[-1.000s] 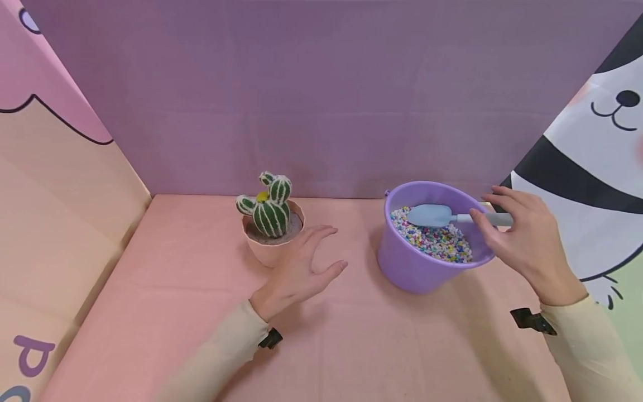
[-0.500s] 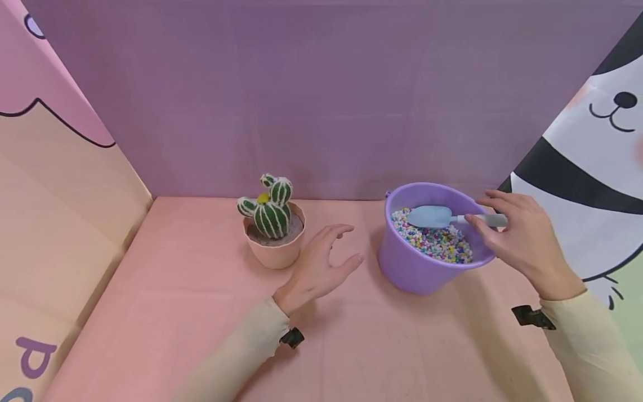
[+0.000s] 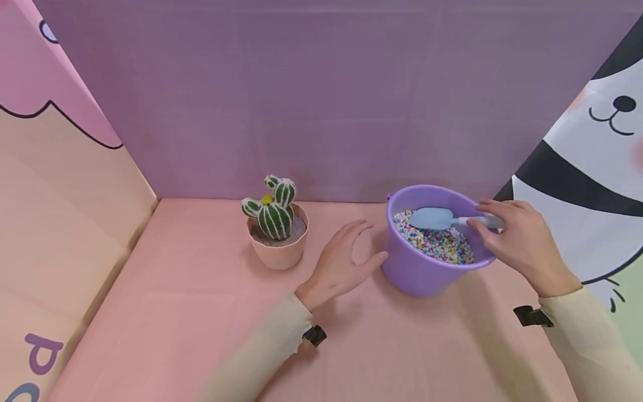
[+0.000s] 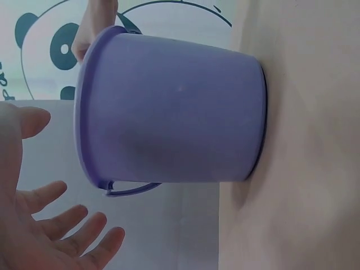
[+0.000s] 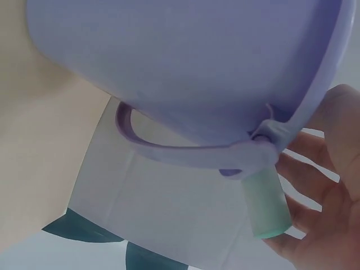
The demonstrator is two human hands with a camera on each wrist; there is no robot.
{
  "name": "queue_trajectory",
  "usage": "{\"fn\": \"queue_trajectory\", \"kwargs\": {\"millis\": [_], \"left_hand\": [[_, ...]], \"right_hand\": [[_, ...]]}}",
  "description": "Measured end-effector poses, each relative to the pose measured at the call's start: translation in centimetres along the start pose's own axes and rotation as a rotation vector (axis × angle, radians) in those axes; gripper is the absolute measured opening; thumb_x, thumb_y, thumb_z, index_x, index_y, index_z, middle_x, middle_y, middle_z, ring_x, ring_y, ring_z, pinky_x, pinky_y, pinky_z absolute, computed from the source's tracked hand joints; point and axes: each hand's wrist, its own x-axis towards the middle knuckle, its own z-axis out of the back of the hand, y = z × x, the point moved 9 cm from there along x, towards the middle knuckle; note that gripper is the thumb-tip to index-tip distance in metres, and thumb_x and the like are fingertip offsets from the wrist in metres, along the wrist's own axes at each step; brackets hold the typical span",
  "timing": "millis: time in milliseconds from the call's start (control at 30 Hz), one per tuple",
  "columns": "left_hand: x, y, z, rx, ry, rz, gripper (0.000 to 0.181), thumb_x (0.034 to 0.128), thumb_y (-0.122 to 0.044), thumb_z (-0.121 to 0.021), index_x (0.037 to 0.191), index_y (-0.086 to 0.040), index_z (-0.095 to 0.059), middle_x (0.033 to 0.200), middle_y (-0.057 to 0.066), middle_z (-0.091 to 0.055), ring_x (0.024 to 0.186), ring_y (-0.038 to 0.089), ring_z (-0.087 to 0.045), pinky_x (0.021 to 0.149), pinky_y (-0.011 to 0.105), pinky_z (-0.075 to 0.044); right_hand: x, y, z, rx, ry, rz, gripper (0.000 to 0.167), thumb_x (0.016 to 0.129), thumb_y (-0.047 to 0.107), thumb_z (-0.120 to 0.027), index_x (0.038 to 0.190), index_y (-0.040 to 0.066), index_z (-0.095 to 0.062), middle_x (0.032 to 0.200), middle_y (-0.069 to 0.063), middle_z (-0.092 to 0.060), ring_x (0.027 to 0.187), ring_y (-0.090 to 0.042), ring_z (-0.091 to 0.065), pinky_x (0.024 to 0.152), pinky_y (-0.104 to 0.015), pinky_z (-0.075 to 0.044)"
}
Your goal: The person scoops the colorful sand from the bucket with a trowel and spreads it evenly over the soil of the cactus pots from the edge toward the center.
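A purple bucket (image 3: pixel 417 276), part-filled with small multicoloured beads (image 3: pixel 447 245), stands at right centre. A light-blue trowel (image 3: pixel 432 218) lies over the beads, its pale handle reaching past the far-right rim. My right hand (image 3: pixel 524 240) holds that handle between thumb and fingers; in the right wrist view, the bucket's rim hides some fingertips. My left hand (image 3: pixel 341 265) is at the bucket's left, thumb and fingers spread and holding nothing. The left wrist view shows a gap between this hand (image 4: pixel 34 208) and the bucket wall (image 4: pixel 174 107).
A toy cactus (image 3: pixel 275 218) in a peach pot (image 3: pixel 281 257) stands left of my left hand. The bucket's carrying handle (image 5: pixel 191 154) hangs down its side. A purple back wall (image 3: pixel 321 100) and printed side panels (image 3: pixel 577 184) surround the pink tabletop (image 3: pixel 201 324).
My left hand has moved right, away from the cactus pot towards the bucket. My right hand's fingers have come down closer round the trowel handle. Trowel and bucket stay in place.
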Motion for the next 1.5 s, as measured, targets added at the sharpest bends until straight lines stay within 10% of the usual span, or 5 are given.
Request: {"fn": "queue_trajectory", "kwargs": {"millis": [233,633,1500], "left_hand": [[1.6,-0.5,-1.0,0.025,0.038,-0.003,0.08,0.0973,-0.062,-0.063,0.165,-0.026,-0.04,0.175,-0.004,-0.032,0.161,0.023,-0.035,0.128,0.055,-0.034],[2.9,-2.3,-2.2,0.012,-0.009,-0.183,0.078,0.0982,-0.057,-0.065,0.166,-0.028,-0.04,0.174,-0.006,-0.036,0.165,0.02,-0.024,0.131,0.053,-0.029],[3.5,-2.1,-3.2,0.064,0.018,-0.149,0.071,0.0955,-0.063,-0.069,0.153,-0.024,-0.056,0.177,-0.006,-0.028,0.158,0.023,-0.04,0.12,0.052,-0.046]], "right_hand": [[0.7,-0.6,-1.1,-0.045,0.057,0.012,0.029,0.084,0.016,-0.083,0.107,-0.001,-0.079,0.09,-0.022,-0.078,0.09,-0.044,-0.064,0.083,-0.062,-0.047],[0.8,-1.2,-2.2,-0.137,0.211,-0.039,0.026,0.089,0.027,-0.082,0.105,0.006,-0.084,0.079,-0.014,-0.078,0.082,-0.037,-0.063,0.066,-0.057,-0.051],[1.0,-2.6,-2.0,-0.068,0.254,-0.143,0.039,0.08,0.045,-0.091,0.104,0.014,-0.087,0.062,0.0,-0.074,0.061,-0.017,-0.058,0.052,-0.032,-0.04]]}}
